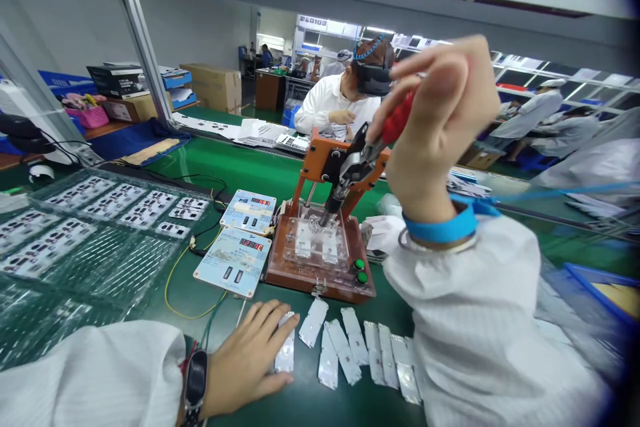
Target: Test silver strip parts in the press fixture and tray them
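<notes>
My right hand (440, 127) is wrapped round the red handle (399, 119) of a toggle press on an orange frame (314, 157). Below the press, a clear plate covers two white boards (303, 239) in the brown fixture (320, 280), which has two green buttons at its front right. My left hand (253, 350) lies on the green bench with fingers spread, its fingertips over one silvery-white strip board (285, 353). More strip boards (343, 350) lie in a row to its right. Whether the left fingers grip the board is not visible; they look flat.
Two light-blue meter boxes (233, 260) with red digits stand left of the fixture, with yellow and green wires beside them. Trays of boards (83, 233) cover the left. A blue bin (605, 293) is at the right. Across the bench sits a person in white (325, 103).
</notes>
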Available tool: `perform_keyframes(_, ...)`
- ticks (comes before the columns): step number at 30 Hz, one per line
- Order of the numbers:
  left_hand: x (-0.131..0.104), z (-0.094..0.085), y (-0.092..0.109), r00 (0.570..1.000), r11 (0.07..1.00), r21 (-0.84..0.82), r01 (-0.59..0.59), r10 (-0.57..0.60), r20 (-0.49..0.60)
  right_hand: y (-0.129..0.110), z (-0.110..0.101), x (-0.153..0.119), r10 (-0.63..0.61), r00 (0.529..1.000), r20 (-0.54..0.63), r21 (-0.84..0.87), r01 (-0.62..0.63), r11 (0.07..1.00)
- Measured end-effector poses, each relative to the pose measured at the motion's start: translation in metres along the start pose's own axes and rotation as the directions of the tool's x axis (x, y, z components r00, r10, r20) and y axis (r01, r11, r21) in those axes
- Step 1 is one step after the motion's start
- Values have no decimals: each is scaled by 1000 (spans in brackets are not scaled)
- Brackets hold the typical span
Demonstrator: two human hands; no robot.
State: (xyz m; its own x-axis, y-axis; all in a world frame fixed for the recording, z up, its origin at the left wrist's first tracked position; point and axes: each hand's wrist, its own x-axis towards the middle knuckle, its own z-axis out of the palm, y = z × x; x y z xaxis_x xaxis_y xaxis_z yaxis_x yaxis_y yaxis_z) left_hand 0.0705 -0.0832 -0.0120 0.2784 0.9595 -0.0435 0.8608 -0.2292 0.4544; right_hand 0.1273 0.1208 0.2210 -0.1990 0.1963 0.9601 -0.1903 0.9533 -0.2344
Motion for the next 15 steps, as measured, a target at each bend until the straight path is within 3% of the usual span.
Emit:
perform_keyframes(3, 0, 2, -1, 998, 999, 16, -31, 32, -46, 19, 7, 41, 337, 938, 74, 189, -345, 919)
perform_keyframes(6, -1, 6, -4, 994, 998, 22, -62, 63, -92, 57, 2, 54, 559, 829, 29, -53, -557, 829)
perform_keyframes(7, -2, 8, -5, 992, 997, 21, -73, 75, -105, 69, -3, 49, 574, 819, 0, -144, -568, 810)
perform_keyframes(9, -4, 12, -8, 985, 995, 19, -102, 103, -141, 85, -19, 26, 520, 853, -28, -255, -510, 822)
perform_keyframes(11, -6, 14, -11, 971, 989, 7, -147, 146, -191, 90, -38, -10, 351, 934, -69, -360, -352, 864)
perform_keyframes(13, -8, 12, -12, 941, 976, -16, -216, 203, -269, 87, -58, -54, 201, 972, -120, -449, -234, 862)
perform_keyframes(15, -9, 3, -12, 900, 965, -63, -256, 214, -380, 77, -73, -96, 268, 957, -113, -417, -290, 861)
